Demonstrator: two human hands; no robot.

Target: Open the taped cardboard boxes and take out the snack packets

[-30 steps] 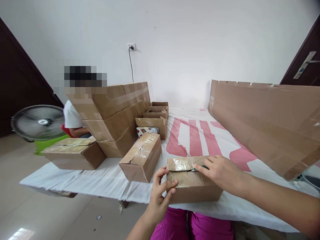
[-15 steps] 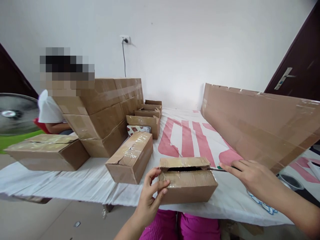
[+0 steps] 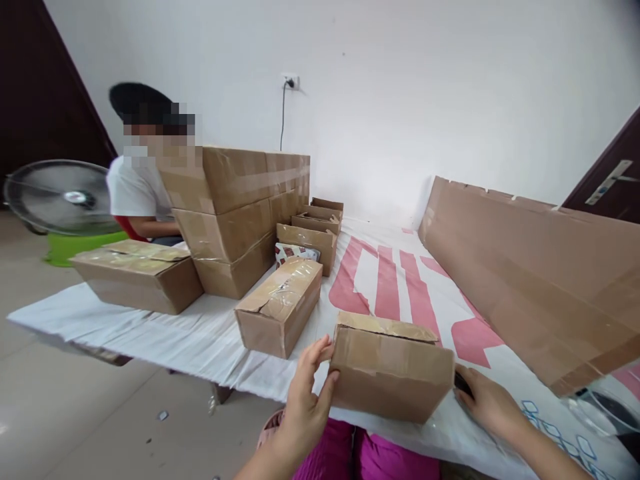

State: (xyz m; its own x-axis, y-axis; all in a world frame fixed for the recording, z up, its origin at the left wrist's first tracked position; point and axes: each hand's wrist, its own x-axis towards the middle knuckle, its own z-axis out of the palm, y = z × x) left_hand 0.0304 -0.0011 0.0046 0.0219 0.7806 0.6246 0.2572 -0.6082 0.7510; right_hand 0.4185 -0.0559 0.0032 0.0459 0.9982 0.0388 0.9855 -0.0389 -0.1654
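Note:
A small brown cardboard box (image 3: 393,370) with clear tape sits near the front edge of the cloth-covered table, tipped slightly, its long side facing me. Its top flap (image 3: 385,325) is loose along the far edge. At the box's left end is my left hand (image 3: 310,387), thumb on the front side and fingers behind the corner, steadying it. My right hand (image 3: 487,400) is closed around a dark-handled tool (image 3: 463,385) at the right end of the box. The tool's far part is hidden, and I cannot make out its kind.
Another taped box (image 3: 280,303) lies to the left, with one more (image 3: 143,273) beyond it. Stacked boxes (image 3: 240,213) rise behind, beside a row of opened boxes (image 3: 313,243). A large cardboard sheet (image 3: 530,273) stands at right. A person (image 3: 143,180) sits left near a fan (image 3: 60,197).
The box's top gap no longer shows, and its front side has turned up toward me. My right hand has drawn in and down to the box's right end. The view has swung left.

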